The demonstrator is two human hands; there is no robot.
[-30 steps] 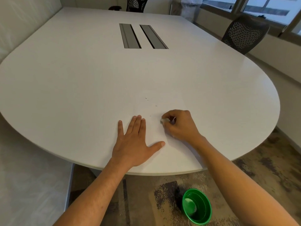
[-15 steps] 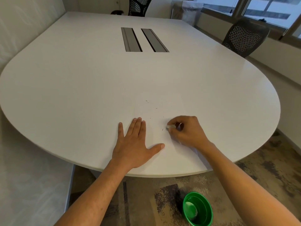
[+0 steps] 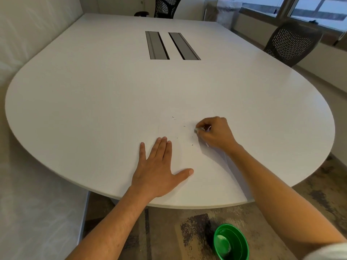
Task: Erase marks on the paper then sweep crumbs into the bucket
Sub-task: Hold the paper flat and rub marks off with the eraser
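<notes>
The paper is a white sheet that lies flat on the white bench, near the rounded front edge, and it is hard to separate from the surface; only faint edge lines and one corner at the bench's rim show it. Small dark crumbs are scattered on the sheet, some close to the right hand and some a little farther back. The eraser is a small pale piece, mostly hidden, pinched in the curled fingertips of the right hand, and it touches the paper. The left hand lies flat on the sheet with straight fingers and the thumb spread to the side, holding nothing. The green bucket stands on the patterned carpet below the bench edge, under the right forearm, with something pale inside. Two dark slots sit in the middle of the bench, and mesh chairs stand at the far side and the right side.
</notes>
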